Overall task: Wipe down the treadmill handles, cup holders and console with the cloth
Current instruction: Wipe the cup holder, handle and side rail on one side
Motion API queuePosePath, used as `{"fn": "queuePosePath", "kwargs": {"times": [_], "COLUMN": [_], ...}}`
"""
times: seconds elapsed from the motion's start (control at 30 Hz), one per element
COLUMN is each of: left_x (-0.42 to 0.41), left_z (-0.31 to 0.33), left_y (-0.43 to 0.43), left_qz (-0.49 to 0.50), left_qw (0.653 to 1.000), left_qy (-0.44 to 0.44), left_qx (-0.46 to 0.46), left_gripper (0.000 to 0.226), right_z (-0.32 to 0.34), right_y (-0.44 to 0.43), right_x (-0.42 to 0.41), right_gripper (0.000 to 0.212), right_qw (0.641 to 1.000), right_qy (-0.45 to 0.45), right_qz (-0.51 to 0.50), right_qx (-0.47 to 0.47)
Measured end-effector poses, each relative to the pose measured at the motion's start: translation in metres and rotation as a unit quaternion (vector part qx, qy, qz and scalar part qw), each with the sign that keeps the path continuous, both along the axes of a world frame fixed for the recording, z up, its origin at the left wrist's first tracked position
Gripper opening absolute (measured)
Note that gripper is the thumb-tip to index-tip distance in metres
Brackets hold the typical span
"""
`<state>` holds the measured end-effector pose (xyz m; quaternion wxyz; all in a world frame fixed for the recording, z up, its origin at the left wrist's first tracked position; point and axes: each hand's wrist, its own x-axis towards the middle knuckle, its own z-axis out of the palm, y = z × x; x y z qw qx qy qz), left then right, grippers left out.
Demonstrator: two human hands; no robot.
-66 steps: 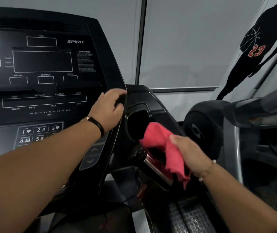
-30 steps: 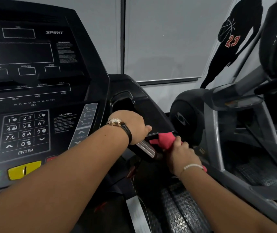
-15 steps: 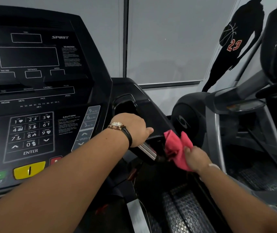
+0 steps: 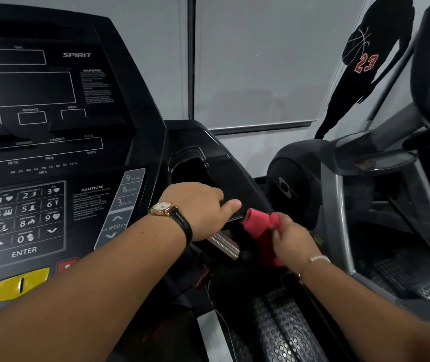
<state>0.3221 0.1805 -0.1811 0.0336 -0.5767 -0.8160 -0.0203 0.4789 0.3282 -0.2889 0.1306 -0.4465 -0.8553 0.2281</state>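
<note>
Cloth bunched in your right grip, fingers curled round it, pressed at the outer end of the handle, just beside your left grip wrapped round that handle, cup holder behind, console to the left, neighbouring machine close on your right.

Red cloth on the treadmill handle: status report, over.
Left hand grips the black treadmill handle above its chrome sensor strip. Right hand pinches the red cloth at the handle's right side. Left hand covers part of the handle.
</note>
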Motion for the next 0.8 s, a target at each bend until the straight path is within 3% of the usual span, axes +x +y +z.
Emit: {"fn": "queuePosePath", "kwargs": {"times": [0.07,0.23,0.3,0.37,0.43,0.53,0.67,0.8], "left_x": [-0.002,-0.004,-0.003,-0.002,-0.002,-0.001,0.001,0.003], "left_z": [-0.001,0.000,-0.001,-0.002,-0.003,-0.005,-0.008,-0.008], "left_y": [0.002,0.006,0.005,0.004,0.003,0.001,0.000,-0.001], "left_qz": [0.007,0.024,0.024,0.024,0.026,0.027,0.024,0.024], "left_qw": [1.000,0.999,0.999,1.000,0.999,0.999,0.998,0.996], "left_qy": [-0.005,-0.025,-0.022,-0.016,-0.008,0.003,0.030,0.053], "left_qx": [0.008,-0.008,-0.006,0.005,0.016,0.032,0.055,0.069], "left_gripper": [0.058,0.056,0.055,0.054,0.053,0.052,0.050,0.049], "right_z": [0.004,0.013,0.020,0.023,0.019,0.002,0.002,0.013], "right_y": [0.014,0.051,0.056,0.050,0.030,0.007,0.008,0.022], "right_x": [-0.018,-0.043,-0.048,-0.047,-0.032,0.003,0.002,-0.027], "right_gripper": [0.040,0.063,0.057,0.049,0.053,0.075,0.059,0.042], "right_qw": [0.995,0.949,0.972,0.995,0.999,0.996,0.999,0.988], "right_qy": [0.031,0.119,0.027,-0.035,-0.009,-0.002,-0.025,0.010], "right_qz": [-0.067,-0.129,-0.099,-0.035,0.045,0.091,0.019,-0.106], "right_qx": [-0.069,-0.264,-0.213,-0.083,-0.021,-0.013,-0.011,-0.108]}}
